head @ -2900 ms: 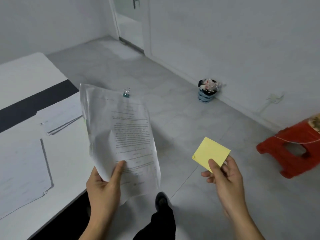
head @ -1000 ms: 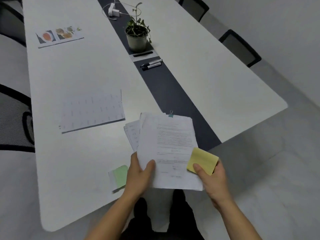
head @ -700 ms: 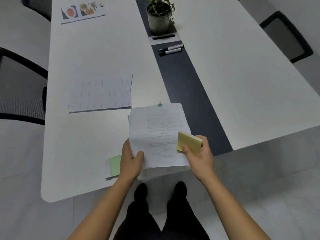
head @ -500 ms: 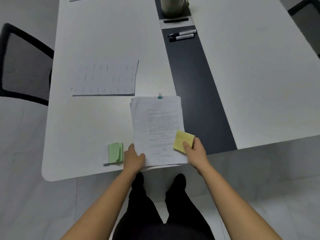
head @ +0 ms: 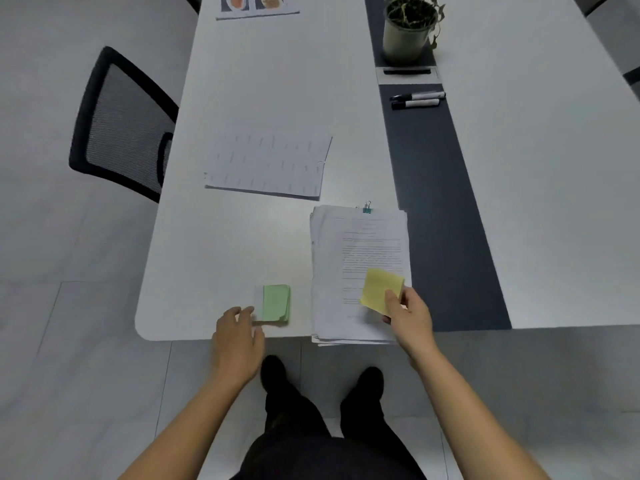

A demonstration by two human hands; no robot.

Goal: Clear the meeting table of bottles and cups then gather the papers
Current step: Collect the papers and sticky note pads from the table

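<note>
Right hand [head: 408, 317] pinches a yellow sticky-note pad [head: 380, 289] over the clipped paper stack [head: 353, 258], print illegible; left hand [head: 239, 337], grip loose, touches the green pad [head: 275, 303] on the tabletop [head: 277, 81].

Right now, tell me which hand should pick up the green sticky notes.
Left. The left hand is empty and its fingertips are already at the near edge of the green sticky notes. The right hand is busy pinching the yellow sticky pad over the paper stack.
</note>
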